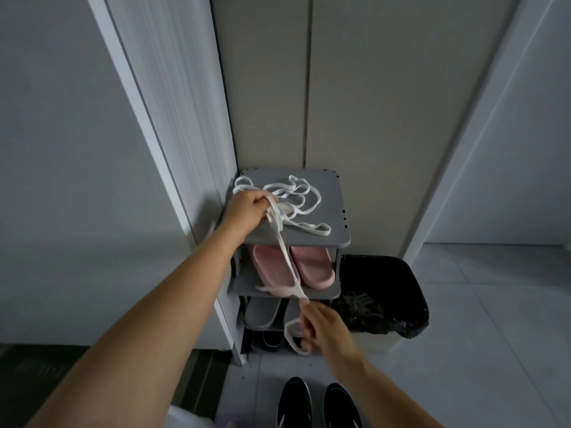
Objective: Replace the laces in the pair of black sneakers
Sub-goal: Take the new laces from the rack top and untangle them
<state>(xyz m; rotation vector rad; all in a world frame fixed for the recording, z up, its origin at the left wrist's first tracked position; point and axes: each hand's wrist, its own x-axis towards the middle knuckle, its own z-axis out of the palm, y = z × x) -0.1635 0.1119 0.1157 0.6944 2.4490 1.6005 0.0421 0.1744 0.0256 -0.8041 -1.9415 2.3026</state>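
Note:
White laces (304, 200) lie in a loose tangle on the top shelf of a grey shoe rack (332, 211). My left hand (248, 210) grips a bunch of them at the rack's left edge. One lace runs taut down from it to my right hand (324, 330), which pinches its lower end in front of the rack's lower shelves, with a loop hanging below. The pair of black sneakers (318, 404) with white stripes stands on the floor at the bottom, toes towards the rack.
Pink slippers (312, 267) sit on the second shelf, grey slippers (262, 313) on the third, dark shoes below. A black-lined bin (398, 291) with old laces inside stands right of the rack. A dark doormat (102, 384) lies at bottom left. Walls close in on both sides.

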